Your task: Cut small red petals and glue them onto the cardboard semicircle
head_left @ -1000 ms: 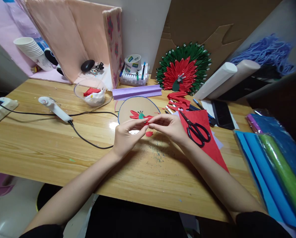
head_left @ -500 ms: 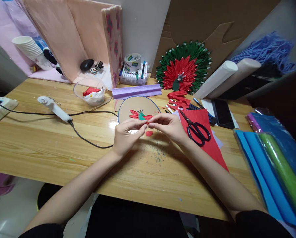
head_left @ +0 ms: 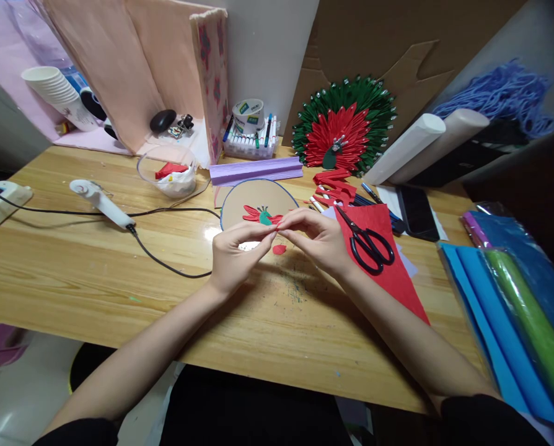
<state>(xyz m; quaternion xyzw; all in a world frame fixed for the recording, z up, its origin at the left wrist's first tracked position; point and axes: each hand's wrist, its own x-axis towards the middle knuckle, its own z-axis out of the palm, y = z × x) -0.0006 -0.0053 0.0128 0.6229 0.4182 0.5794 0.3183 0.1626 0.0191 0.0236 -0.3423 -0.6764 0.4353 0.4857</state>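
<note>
My left hand [head_left: 240, 254] and my right hand [head_left: 318, 240] meet fingertip to fingertip, pinching a small piece of red crepe paper [head_left: 277, 227] that the fingers mostly cover. Just beyond them lies a round cardboard disc [head_left: 244, 198] with a blue edge. On the disc sit red paper petals [head_left: 251, 214] and a green bird-shaped piece [head_left: 264, 217]. Below my fingertips a loose red paper piece [head_left: 279, 249] rests on the table. Black-handled scissors [head_left: 372, 248] lie on a red paper sheet [head_left: 400, 279] to the right of my right hand.
A white glue gun [head_left: 103, 204] with a black cord lies at left, near a clear bowl [head_left: 143, 167] of scraps. Behind the disc is folded purple paper [head_left: 256, 171]. A green and red peacock fan [head_left: 344, 127] leans on cardboard. Wrapped paper rolls [head_left: 518, 297] lie at right.
Both hands stay almost in place. The right fingers have closed in slightly toward the left fingertips around the small red paper.
</note>
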